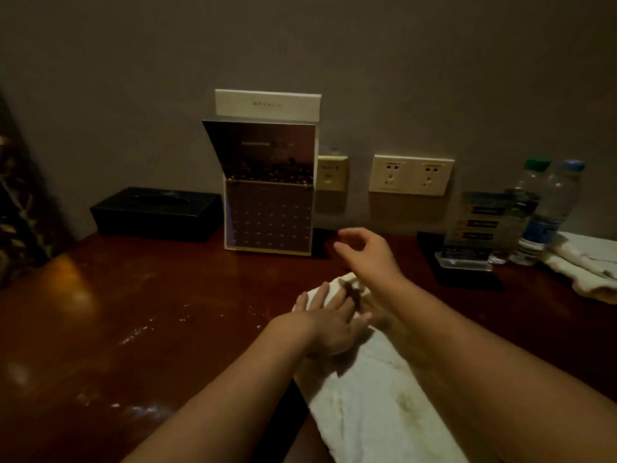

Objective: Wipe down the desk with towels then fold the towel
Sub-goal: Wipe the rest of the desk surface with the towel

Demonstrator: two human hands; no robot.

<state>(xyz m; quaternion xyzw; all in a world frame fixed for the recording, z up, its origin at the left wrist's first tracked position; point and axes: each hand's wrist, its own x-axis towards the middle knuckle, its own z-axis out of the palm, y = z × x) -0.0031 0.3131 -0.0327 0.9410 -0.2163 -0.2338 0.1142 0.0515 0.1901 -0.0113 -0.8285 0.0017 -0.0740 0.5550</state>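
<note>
White terry towel laid as a long, soft strip on the glossy red-brown wooden desk, running from its near edge towards the middle.
The left hand presses flat on the strip's far end, fingers straight and slightly spread, forearm reaching in from the lower left. The right hand hovers above that end with fingers loosely curled, thumb and forefinger apart, gripping nothing. Pale smears streak the desk.

No legible text: print on the white card and acrylic sign too blurred
</note>
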